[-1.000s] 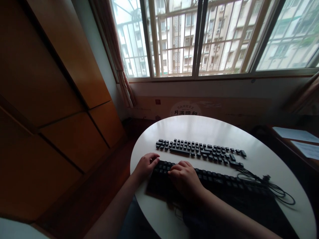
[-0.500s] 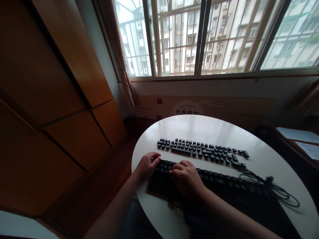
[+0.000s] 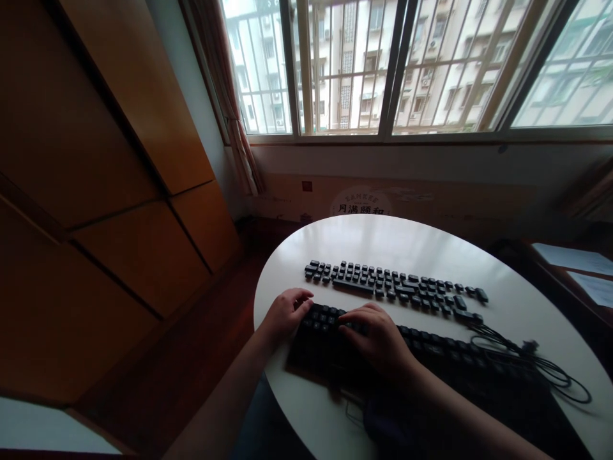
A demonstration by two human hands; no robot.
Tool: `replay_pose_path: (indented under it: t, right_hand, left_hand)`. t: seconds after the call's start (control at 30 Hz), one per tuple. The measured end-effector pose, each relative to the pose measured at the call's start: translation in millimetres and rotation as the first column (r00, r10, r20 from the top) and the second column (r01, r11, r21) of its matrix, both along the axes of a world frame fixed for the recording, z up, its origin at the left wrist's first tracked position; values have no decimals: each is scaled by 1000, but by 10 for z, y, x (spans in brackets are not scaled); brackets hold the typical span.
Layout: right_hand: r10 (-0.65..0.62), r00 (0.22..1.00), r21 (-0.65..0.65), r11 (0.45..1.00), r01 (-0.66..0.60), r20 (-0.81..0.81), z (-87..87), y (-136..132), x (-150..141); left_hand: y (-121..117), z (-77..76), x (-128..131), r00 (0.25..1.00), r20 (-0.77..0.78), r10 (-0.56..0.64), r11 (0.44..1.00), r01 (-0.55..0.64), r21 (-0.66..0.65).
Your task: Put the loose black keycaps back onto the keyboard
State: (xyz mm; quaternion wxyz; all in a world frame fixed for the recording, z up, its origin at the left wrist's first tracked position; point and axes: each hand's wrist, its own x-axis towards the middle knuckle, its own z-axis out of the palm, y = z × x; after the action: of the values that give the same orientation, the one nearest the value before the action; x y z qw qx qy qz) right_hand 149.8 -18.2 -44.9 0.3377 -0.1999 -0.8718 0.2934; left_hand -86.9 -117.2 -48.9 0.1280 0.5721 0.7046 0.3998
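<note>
A black keyboard lies at a slant on the white round table, with rows of keycaps along its far side and a bare dark strip nearer me. My left hand is curled at its far left corner, thumb and fingers gripping the edge. Over the keyboard's left part, my right hand reaches in with index finger and thumb apart; no keycap shows between them. Its other fingers are partly hidden. Beyond the keyboard, many loose black keycaps are set out in rows.
A coiled black cable lies on the right of the round table. A thin wire loop is near the front edge. Wooden cabinets stand left, papers lie on the right, and a barred window is behind.
My right hand has shifted slightly right, and its thumb and index finger have parted. My left hand stays at the keyboard's corner. The view has tilted slightly.
</note>
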Motion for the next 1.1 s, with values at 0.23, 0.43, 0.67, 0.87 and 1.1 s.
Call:
replay_pose_path:
  t: [0.23,0.43,0.67,0.87,1.1]
  right_hand:
    - [45,998,104,993,-49,35,-73,-54,-51]
    - [30,997,269,962,-49,73,-28,-100,-64]
    - [17,998,403,914,-38,58,47,-163,-79]
    - [22,998,393,918,-43,57,54,-180,-96]
    - [-48,975,388,921,-41,217,100,-173,-44]
  left_hand:
    - [-18,-28,-19,999,22,-42,999,42,-2]
    - [-31,-22,-13,998,23,-63,998,63,-12]
    - [-54,-15,-2,998,0,-67,998,67,-19]
    - [-67,-5,18,998,-24,-56,998,56,-2]
    - [-66,-8,26,997,-53,-54,999,54,5]
